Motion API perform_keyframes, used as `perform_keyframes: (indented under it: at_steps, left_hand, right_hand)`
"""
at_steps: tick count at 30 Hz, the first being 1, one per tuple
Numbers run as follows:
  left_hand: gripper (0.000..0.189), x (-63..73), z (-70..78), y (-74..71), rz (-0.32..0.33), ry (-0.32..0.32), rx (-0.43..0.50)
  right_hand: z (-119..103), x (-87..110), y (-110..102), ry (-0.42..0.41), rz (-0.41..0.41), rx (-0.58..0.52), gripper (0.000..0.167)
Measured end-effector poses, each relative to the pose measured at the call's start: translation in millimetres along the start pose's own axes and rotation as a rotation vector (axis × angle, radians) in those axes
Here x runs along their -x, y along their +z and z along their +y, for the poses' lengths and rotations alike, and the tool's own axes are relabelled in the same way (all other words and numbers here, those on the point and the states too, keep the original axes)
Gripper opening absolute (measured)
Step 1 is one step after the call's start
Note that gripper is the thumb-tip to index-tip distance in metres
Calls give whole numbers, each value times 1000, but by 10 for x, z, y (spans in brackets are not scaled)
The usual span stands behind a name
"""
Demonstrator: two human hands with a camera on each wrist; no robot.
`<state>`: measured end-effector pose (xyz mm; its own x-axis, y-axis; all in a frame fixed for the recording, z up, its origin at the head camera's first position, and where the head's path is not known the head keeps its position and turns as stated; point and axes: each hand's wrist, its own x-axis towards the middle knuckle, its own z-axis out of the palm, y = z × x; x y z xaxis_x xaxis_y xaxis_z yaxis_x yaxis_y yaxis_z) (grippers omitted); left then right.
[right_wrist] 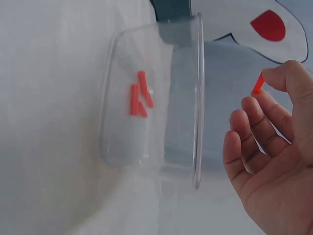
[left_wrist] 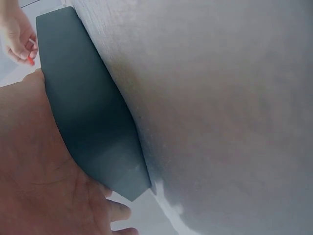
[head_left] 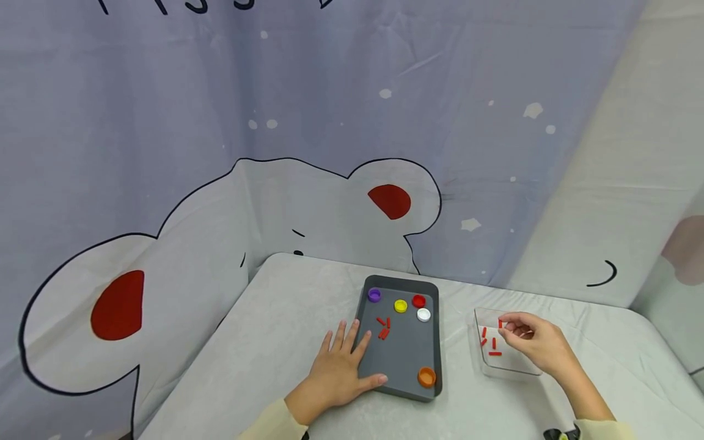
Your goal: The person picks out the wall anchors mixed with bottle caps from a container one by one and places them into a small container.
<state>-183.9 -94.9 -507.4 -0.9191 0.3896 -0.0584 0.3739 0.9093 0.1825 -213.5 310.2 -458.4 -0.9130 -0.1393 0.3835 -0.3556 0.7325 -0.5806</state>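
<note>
Between thumb and forefinger my right hand (head_left: 536, 342) pinches a small red stick (right_wrist: 258, 84), held above the clear plastic box (head_left: 514, 371). Several more red sticks (right_wrist: 134, 99) lie on the box floor. My left hand (head_left: 340, 370) is spread over the near left edge of the grey tray (head_left: 407, 360), its fingers straight. In the left wrist view the tray's side (left_wrist: 93, 103) stands against the palm. Several loose red sticks (head_left: 383, 333) lie on the tray, near the left fingertips.
On the tray stand a purple cap (head_left: 374, 295), a yellow cap (head_left: 400, 306), a red cap (head_left: 418, 300), a white cap (head_left: 423, 315) and an orange cap (head_left: 426, 377). A white cloth (head_left: 297, 305) covers the table. A printed curtain (head_left: 330, 91) hangs behind.
</note>
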Motion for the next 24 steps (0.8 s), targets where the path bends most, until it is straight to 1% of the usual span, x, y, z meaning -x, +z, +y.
perform_keyframes:
  at_steps: [4,8,13,18,24]
  left_hand:
    - [96,-11,-16,41,14,0,-3]
    - [95,-12,-15,36,14,-2,-5]
    - [95,-18,-16,39,8,-3,-9]
    - [96,-33,-34,80,21,0,-5]
    - [96,-35,-34,85,25,1,-9]
  right_hand:
    - [90,13,-46,9,4,9,20]
    - [179,22,-77,35,0,11,19]
    - [242,40,-102,52,-1,15,19]
    - [300,44,-119,57,1,25,20]
    - [367,42,-115,58,1,43,23]
